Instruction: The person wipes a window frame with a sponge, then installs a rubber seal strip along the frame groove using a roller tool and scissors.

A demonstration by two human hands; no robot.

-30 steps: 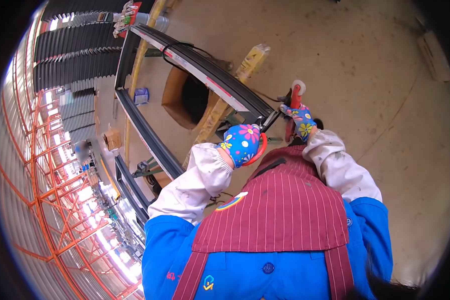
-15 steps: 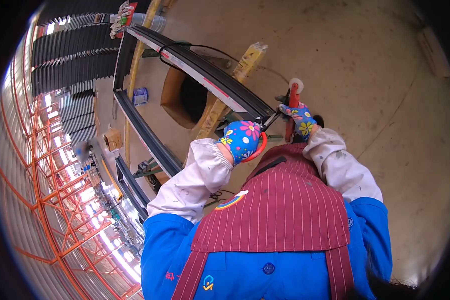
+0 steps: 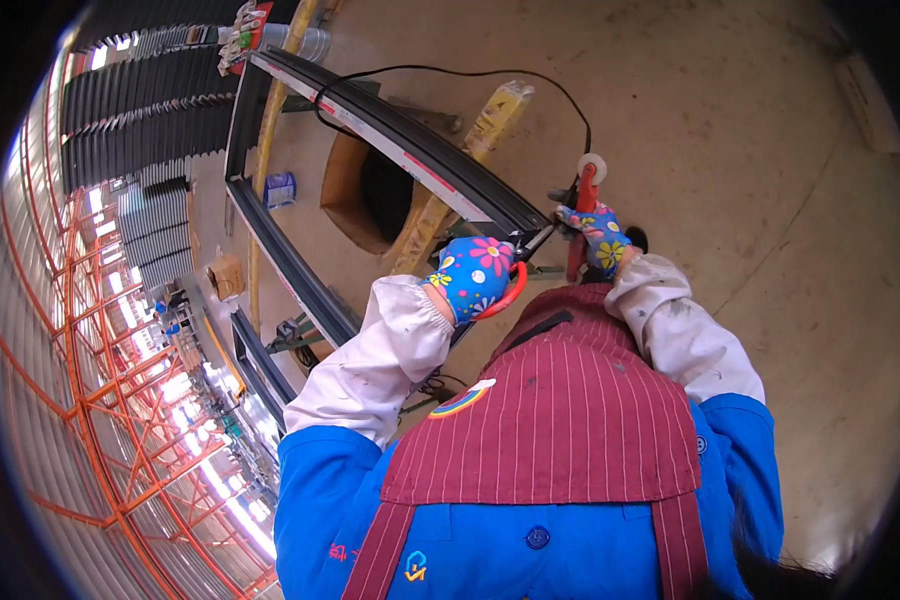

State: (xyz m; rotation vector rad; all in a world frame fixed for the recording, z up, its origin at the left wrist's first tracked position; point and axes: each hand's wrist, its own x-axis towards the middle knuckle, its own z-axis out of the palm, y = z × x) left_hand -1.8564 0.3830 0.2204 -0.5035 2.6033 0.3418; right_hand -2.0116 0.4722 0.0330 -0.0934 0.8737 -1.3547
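In a blue flowered glove, my left hand (image 3: 473, 279) is closed around red-handled scissors (image 3: 516, 290), beside the near end of a black window or door frame (image 3: 410, 140). Their blades point toward that frame end and are partly hidden. My right hand (image 3: 602, 238), gloved alike, grips a red hand tool (image 3: 587, 187) with a white wheel at its far end. From the wheel area a black strip or cord (image 3: 490, 72) loops back over the frame. The exact kind of the red tool cannot be made out.
Yellow supports (image 3: 497, 118) hold up the frame. A cardboard box (image 3: 342, 196) stands open beneath it, with a blue-and-white tub (image 3: 281, 190) nearby. Stacked dark profiles (image 3: 140, 135) line the far left. Concrete floor (image 3: 740, 140) stretches to the right.
My left hand and the scissors have shifted slightly left. The black strip, lower before, now rises in a wider arch toward the red tool. My right hand is nearly still.
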